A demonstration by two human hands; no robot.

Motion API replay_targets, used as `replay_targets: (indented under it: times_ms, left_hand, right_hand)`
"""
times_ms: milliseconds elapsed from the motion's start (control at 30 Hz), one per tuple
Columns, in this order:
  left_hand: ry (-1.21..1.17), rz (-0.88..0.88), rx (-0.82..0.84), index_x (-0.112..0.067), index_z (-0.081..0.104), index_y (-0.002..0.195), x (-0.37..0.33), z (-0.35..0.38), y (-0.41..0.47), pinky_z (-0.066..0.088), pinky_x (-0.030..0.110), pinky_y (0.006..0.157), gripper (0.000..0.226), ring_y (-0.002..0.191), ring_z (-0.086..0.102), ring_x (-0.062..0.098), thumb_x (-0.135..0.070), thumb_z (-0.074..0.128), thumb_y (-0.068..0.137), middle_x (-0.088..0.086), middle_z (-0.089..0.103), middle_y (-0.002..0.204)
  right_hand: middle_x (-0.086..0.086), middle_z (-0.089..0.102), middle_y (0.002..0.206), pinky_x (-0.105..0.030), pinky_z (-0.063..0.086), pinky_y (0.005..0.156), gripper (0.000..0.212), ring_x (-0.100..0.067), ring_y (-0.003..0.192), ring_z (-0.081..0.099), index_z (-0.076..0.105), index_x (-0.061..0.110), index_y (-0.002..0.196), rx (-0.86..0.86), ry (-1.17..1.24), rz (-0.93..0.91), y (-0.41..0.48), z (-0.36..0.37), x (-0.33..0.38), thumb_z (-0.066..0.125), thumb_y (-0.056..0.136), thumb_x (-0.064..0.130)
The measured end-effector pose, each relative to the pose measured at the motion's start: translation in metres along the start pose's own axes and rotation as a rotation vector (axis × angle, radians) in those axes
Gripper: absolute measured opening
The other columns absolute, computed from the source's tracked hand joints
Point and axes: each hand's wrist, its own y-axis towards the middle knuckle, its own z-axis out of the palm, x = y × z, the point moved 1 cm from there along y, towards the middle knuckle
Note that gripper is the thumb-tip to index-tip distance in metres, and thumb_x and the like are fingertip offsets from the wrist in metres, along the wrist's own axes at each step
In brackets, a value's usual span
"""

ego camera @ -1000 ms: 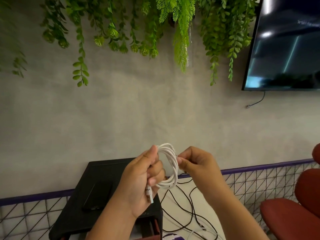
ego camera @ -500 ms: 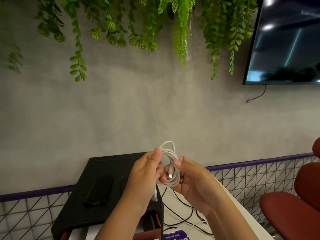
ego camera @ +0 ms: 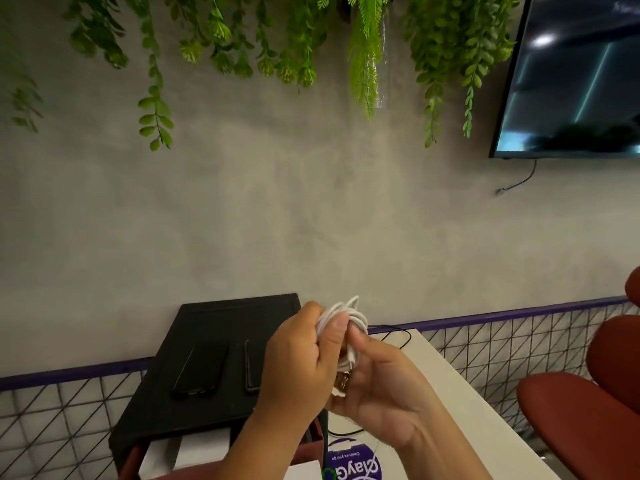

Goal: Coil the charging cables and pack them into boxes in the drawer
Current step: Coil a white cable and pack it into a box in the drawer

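**Now: white cable held coiled between both hands**

Up in front of the person's chest, above the near edge of the table, the white cable (ego camera: 348,315) sits wound into a small bundle of loops. The left hand (ego camera: 294,365) grips the bundle from the left, its thumb pressed flat across the loops and its fingers curled behind them. The right hand (ego camera: 384,386) is turned palm up just beside it, touching the left, and its curled fingers pinch the plug end of the cable at the lower part of the bundle.

Below the hands stands a black cabinet (ego camera: 194,414) with two dark phones (ego camera: 202,370) lying side by side on its top. Under it a reddish drawer (ego camera: 318,436) is pulled open, and white boxes (ego camera: 187,452) show inside. To the right is a white table (ego camera: 457,393) with a thin black cable (ego camera: 398,332) on its far end and a round purple sticker (ego camera: 356,462) near the front. A red chair (ego camera: 581,410) stands at the right edge. On the grey wall hang green plants (ego camera: 277,39) and a dark screen (ego camera: 571,74).
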Motion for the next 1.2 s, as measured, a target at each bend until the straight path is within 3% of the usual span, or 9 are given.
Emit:
replay_targets:
  times_ms: [167,333,500,600,733,867,1033,1133,1200]
  left_hand:
    - [-0.108,-0.078,-0.033,-0.015,0.058,0.076,0.008,0.002,-0.008,0.049,0.031,0.046,0.059,0.054,0.058,0.016,-0.067,0.033,0.087,0.000,0.058,0.061]
    - [-0.155,-0.182,-0.097,-0.024,0.056,0.073,0.007,-0.001,-0.007,0.041,0.010,0.048,0.037,0.058,0.056,0.006,-0.056,0.039,0.082,-0.005,0.060,0.077]
    - [-0.182,-0.277,-0.119,-0.017,0.053,0.067,0.007,-0.002,-0.012,0.036,0.012,0.046,0.038,0.051,0.047,0.005,-0.044,0.047,0.092,-0.003,0.052,0.060]
    - [-0.220,-0.488,-0.300,-0.018,0.051,0.069,0.010,-0.018,0.000,0.038,0.021,0.052,0.032,0.055,0.043,0.007,-0.035,0.041,0.094,-0.002,0.049,0.062]
    - [-0.283,-0.604,-0.454,-0.015,0.047,0.075,0.019,-0.047,0.016,0.034,0.023,0.054,0.036,0.057,0.041,0.007,-0.040,0.036,0.097,-0.003,0.045,0.066]
    - [-0.288,-0.604,-0.382,-0.022,0.048,0.068,0.015,-0.036,0.003,0.034,0.018,0.047,0.035,0.050,0.040,0.004,-0.040,0.037,0.096,-0.004,0.043,0.061]
    - [-0.527,-0.712,-0.269,-0.019,0.054,0.074,0.013,-0.011,-0.022,0.039,0.028,0.055,0.035,0.057,0.047,0.010,-0.045,0.039,0.092,-0.005,0.051,0.062]
    - [-0.881,-0.891,-0.118,-0.017,0.064,0.093,0.016,0.008,-0.043,0.048,0.035,0.076,0.042,0.083,0.067,0.017,-0.051,0.040,0.085,-0.003,0.072,0.085]
    - [-0.943,-1.000,-0.018,-0.015,0.064,0.110,0.015,0.016,-0.058,0.048,0.041,0.092,0.052,0.102,0.066,0.021,-0.053,0.036,0.087,0.008,0.071,0.106]
  right_hand:
    - [-0.007,0.068,0.084,-0.037,0.047,0.077,0.018,-0.018,0.078,0.063,0.073,0.011,0.086,-0.034,-0.236,-0.077,0.000,-0.003,-0.004,0.071,0.069,0.017]
    - [0.007,0.064,0.062,-0.021,0.048,0.065,0.014,-0.004,0.065,0.061,0.071,0.016,0.078,-0.202,-0.710,-0.269,0.000,-0.001,-0.003,0.060,0.085,0.012]
    - [0.005,0.057,0.059,-0.020,0.054,0.066,0.015,-0.007,0.057,0.056,0.068,0.018,0.080,-0.216,-0.997,-0.294,-0.003,-0.006,0.002,0.059,0.089,0.012]
    - [0.001,0.057,0.058,-0.015,0.050,0.053,0.025,-0.007,0.048,0.056,0.068,0.012,0.085,-0.331,-0.940,-0.280,-0.005,-0.020,0.004,0.050,0.091,-0.003]
    - [-0.002,0.066,0.066,-0.016,0.051,0.057,0.022,-0.009,0.058,0.062,0.070,0.008,0.096,-0.401,-0.826,-0.308,-0.009,-0.038,0.005,0.050,0.092,0.000]
    - [0.001,0.069,0.100,-0.017,0.054,0.068,0.019,-0.010,0.083,0.065,0.067,0.024,0.105,-0.312,-0.816,-0.381,-0.007,-0.025,-0.005,0.056,0.090,0.020]
    - [0.007,0.064,0.112,-0.023,0.055,0.077,0.056,-0.005,0.094,0.066,0.049,0.041,0.124,-0.112,-0.608,-0.344,-0.003,-0.013,-0.028,0.066,0.072,0.056]
    - [0.012,0.066,0.113,-0.027,0.053,0.086,0.049,-0.006,0.102,0.064,0.048,0.042,0.122,-0.142,-0.529,-0.396,0.004,-0.012,-0.050,0.060,0.076,0.057]
    - [0.004,0.069,0.105,-0.025,0.056,0.074,0.040,-0.012,0.095,0.067,0.056,0.036,0.113,-0.252,-0.463,-0.442,0.009,-0.018,-0.057,0.053,0.078,0.054]
